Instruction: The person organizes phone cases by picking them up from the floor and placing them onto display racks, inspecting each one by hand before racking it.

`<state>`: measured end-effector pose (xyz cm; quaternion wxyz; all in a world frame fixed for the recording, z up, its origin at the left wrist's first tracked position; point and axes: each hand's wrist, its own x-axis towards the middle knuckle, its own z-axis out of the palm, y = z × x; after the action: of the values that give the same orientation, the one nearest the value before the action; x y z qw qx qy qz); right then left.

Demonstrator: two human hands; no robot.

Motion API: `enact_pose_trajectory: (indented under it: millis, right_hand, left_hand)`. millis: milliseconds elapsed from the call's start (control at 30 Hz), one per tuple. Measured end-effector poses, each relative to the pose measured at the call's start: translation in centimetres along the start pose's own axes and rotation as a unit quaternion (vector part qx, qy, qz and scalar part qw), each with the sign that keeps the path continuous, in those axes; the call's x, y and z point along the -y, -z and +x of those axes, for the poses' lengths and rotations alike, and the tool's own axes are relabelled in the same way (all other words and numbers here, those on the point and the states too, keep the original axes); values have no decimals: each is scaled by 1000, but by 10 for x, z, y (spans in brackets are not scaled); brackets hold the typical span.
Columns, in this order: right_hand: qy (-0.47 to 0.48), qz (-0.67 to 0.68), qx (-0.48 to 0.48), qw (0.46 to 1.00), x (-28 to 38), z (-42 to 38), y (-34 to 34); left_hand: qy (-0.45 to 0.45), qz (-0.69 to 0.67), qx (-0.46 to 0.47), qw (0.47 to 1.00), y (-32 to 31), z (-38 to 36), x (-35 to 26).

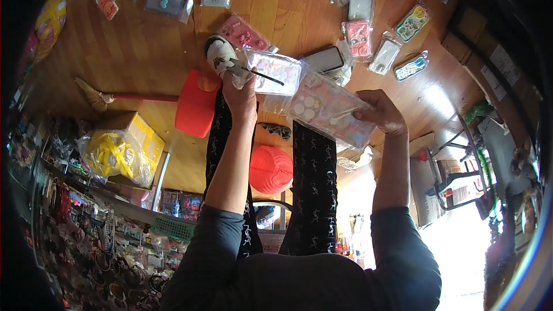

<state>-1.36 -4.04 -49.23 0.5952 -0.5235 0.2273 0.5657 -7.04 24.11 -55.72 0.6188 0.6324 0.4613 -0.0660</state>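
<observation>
My left hand is closed on the edge of a phone case with a colourful print, in clear plastic wrapping. A thin dark stick, perhaps a pen, juts from the same hand across the wrapping. My right hand pinches the right edge of a second wrapped phone case, pastel with round shapes. The two packages meet or overlap in the middle, above my knees. On the floor just beyond lie a pink wrapped phone case and a dark-screened one.
More wrapped phone cases, such as a red one, lie spread over the wooden floor. To the left are a red dustpan, a broom and a yellow box. A red round object sits between my legs. Cardboard boxes stand right.
</observation>
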Motion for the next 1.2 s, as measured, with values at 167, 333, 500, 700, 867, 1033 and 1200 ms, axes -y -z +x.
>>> enact_pose_trajectory:
  millis: [167,333,500,700,867,1033,1200]
  right_hand:
    - [6,-36,19,999,-1,8,3]
    - [25,-19,15,999,-15,23,-2]
    - [38,-30,6,999,-31,37,-10]
    - [29,-39,10,999,-44,45,-13]
    - [98,-186,-39,977,-47,35,-20]
    - [162,-366,-57,915,-1,3,-67]
    - [151,-428,-94,886,4,-3,-85]
  left_hand:
    - [7,-7,25,1000,0,0,2]
    - [99,-80,96,987,-4,-6,0]
    - [144,-116,187,965,-1,-7,13]
    - [295,-187,208,914,0,-6,7]
    - [230,-221,196,927,-1,-1,13]
    - [227,-247,217,917,8,1,14]
    - [235,-282,245,897,4,4,1]
